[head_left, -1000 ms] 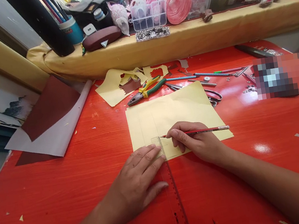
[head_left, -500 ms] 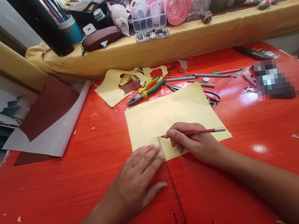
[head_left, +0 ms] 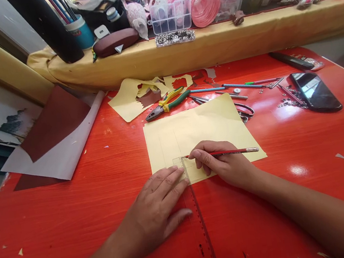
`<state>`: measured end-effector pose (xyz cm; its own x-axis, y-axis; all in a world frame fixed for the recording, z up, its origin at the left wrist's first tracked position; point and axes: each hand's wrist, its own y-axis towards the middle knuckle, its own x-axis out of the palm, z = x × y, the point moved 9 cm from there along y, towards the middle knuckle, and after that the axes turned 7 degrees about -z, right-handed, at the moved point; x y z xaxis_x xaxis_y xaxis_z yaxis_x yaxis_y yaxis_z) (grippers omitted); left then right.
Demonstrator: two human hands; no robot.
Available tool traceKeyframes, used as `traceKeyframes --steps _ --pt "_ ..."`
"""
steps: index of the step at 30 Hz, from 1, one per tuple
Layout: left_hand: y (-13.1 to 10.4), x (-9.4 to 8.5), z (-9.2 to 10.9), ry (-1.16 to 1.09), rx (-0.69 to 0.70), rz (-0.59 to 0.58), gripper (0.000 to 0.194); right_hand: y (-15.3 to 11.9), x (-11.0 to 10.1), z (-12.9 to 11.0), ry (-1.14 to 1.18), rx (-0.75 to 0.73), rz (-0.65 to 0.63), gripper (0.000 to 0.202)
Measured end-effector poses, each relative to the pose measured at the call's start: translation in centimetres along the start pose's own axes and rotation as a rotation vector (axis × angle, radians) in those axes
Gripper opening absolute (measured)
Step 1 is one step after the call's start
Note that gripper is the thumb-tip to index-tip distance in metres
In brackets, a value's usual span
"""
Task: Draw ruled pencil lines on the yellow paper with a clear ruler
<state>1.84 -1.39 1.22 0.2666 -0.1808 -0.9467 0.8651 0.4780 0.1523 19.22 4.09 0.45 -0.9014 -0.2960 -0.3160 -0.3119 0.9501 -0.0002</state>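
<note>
Several thin lines run over the yellow paper (head_left: 204, 128), which lies flat before me. A clear plastic ruler (head_left: 202, 228) reaches from the paper's lower part down over the red tabletop. My left hand (head_left: 163, 203) lies flat with its fingers stretched out, fingertips pressing the ruler's upper end. In my right hand (head_left: 222, 162) is a red and black pencil (head_left: 235, 151), pinched between thumb and fingers. The pencil's tip meets the ruler's top edge, and its eraser end points right. My right hand's side rests on the paper.
Beyond the paper lie pliers (head_left: 168, 103), cut yellow scraps (head_left: 125, 101) and slim tools. A phone (head_left: 317, 92) rests at the right beside small metal rings. Brown and white sheets (head_left: 61, 149) are at the left. A cluttered ledge (head_left: 211, 47) borders the red table (head_left: 106, 208) at the back.
Both hands, the ruler and the pencil hold practically the same position. The view has shifted very slightly.
</note>
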Motion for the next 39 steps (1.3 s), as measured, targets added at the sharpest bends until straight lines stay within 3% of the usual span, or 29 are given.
traceKeyframes --steps 39 --pt "-0.07 0.00 -0.11 -0.033 -0.012 0.006 0.048 -0.06 -0.10 0.11 -0.063 0.019 0.013 0.033"
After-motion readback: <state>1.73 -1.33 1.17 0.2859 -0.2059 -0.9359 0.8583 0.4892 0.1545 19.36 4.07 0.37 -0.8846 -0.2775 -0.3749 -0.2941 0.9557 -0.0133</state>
